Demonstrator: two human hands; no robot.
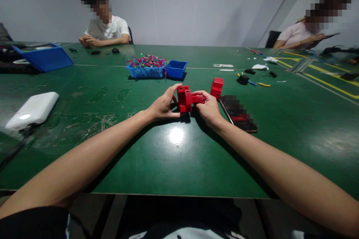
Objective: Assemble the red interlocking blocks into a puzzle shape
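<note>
My left hand (165, 104) is closed round a red plastic block (184, 99) with holes and slots in it, thumb below and fingers at its upper left side. A flat red plastic piece (198, 99) is pinched in my right hand (208, 107), its left end meeting or overlapping the block; whether the two are joined I cannot tell. Just beyond my right hand stands another red block (217, 87). To the right of that hand lies a smartphone (239, 114), screen up.
A blue bin of coloured wires (146, 71) and a smaller blue bin (176, 70) stand ahead on the green table (134, 164). Pliers (256, 83) lie right, a white power bank-like box (33, 110) left. Two people (108, 30) (297, 33) sit across.
</note>
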